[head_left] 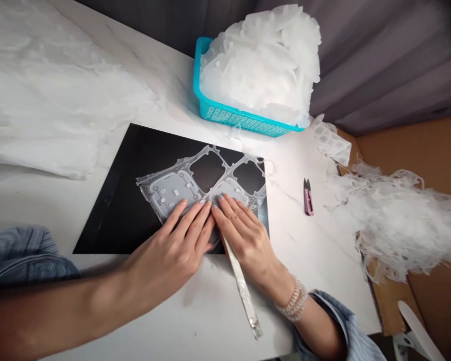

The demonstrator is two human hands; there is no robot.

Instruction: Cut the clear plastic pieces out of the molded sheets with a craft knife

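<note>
A translucent, rubbery moulded sheet [176, 189] lies on a black mat [115, 220], with rounded-square pads in its lower row and two cut-out openings in its upper row. My left hand [182, 238] rests palm down on the sheet's near edge, its fingers stretched out over the left pad. Beside it, my right hand [244, 233] lies with fingers extended on the right pad. The fingertips of both hands nearly meet in the middle. A narrow, shiny whitish strip-like tool [244, 291] runs out from beneath my right hand towards me; its upper end and my right thumb are hidden.
A turquoise basket [244, 120] heaped with white translucent pieces [263, 65] stands at the back. Pink-handled thread snips [308, 198] lie right of the mat. Stringy offcuts [409, 220] pile up over a cardboard box [428, 291]. Stacked translucent sheets [52, 100] cover the left side.
</note>
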